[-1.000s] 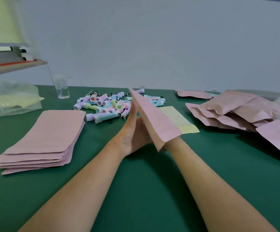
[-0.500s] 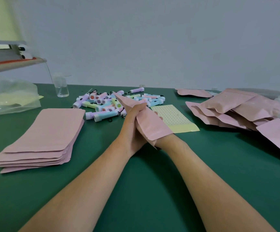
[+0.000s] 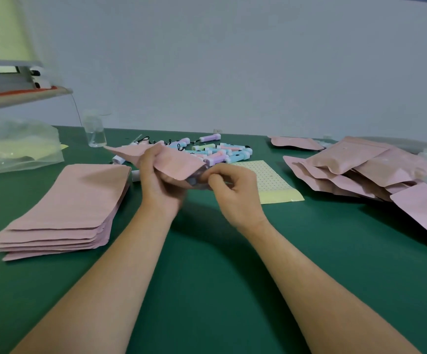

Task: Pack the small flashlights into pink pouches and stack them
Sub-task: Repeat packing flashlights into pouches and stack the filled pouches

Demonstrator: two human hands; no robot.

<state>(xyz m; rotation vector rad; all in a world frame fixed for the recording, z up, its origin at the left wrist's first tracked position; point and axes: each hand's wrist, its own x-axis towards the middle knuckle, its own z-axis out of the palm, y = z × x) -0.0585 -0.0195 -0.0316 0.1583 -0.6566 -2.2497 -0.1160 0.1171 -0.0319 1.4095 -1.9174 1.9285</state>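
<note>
From my seat at the remote feed, both of the person's hands were raised just above the green table (image 3: 207, 290), working on one pink pouch (image 3: 174, 162). The left hand (image 3: 160, 182) was clamped on the pouch, with the fingers curled over its top face and the thumb underneath. The pouch lay almost level, its far corner pointing left.

The right hand (image 3: 232, 192) had its fingers curled in, with thumb and forefinger pinching the pouch's open end. Something pale and shiny showed in that mouth, but it was too blurred for me to tell whether it was a flashlight.

The loose flashlights (image 3: 215, 150), in blue, pink, purple and green, lay in a heap on the table just behind the hands. A yellow dotted sheet (image 3: 273, 185) lay flat just right of the right hand.

A neat stack of flat pouches (image 3: 66, 200) sat to the left, and a loose pile of bulging pouches (image 3: 355, 169) lay well to the right. At the back left were a clear bottle (image 3: 95, 132) and a crumpled plastic bag (image 3: 15, 146).
</note>
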